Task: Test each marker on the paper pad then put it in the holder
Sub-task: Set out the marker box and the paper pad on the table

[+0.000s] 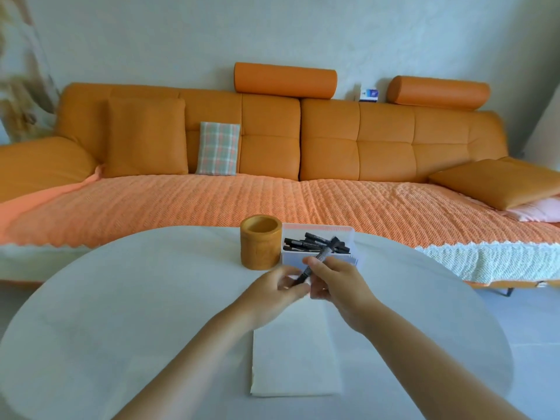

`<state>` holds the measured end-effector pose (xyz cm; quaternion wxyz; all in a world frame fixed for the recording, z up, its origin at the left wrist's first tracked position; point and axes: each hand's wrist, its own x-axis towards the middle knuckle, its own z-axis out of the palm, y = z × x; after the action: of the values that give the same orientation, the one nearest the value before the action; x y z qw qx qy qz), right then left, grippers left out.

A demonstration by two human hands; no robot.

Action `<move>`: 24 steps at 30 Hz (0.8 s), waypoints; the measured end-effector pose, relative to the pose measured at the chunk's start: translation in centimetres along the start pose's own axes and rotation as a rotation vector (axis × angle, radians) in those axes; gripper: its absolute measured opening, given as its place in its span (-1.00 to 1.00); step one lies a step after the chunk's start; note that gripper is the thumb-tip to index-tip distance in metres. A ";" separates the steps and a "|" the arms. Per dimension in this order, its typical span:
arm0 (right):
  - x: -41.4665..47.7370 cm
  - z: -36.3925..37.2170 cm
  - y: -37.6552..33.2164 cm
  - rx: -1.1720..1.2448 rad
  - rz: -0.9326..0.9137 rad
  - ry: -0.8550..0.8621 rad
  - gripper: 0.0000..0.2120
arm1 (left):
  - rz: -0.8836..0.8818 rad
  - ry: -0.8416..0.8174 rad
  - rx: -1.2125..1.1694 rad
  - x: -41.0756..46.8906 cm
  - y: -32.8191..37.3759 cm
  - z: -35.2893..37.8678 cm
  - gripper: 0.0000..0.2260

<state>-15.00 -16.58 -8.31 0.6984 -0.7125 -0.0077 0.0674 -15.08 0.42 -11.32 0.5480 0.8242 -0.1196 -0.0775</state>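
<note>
A black marker (pixel 321 258) is held tilted above the far end of the white paper pad (pixel 295 359). My right hand (pixel 335 278) grips its barrel, and my left hand (pixel 277 291) pinches its lower end, where the cap sits. A round wooden holder (pixel 260 242) stands just beyond my hands with nothing visible inside. To its right a white tray (pixel 319 256) holds several more black markers (pixel 312 242).
Everything sits on a round white table (pixel 121 313). Behind it runs a long orange sofa (pixel 272 165) with cushions and a woven orange cover. Pale floor shows at the right of the table.
</note>
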 end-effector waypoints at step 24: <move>4.1 -0.8 6.0 -1.392 -0.570 -0.276 -0.66 | 0.256 0.150 0.779 1.0 -4.2 -0.9 -0.85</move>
<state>-11.33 -17.08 -14.60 0.0716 -0.9439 -0.3190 -0.0476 -13.37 2.49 -14.79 0.2076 0.9517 -0.2014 0.1026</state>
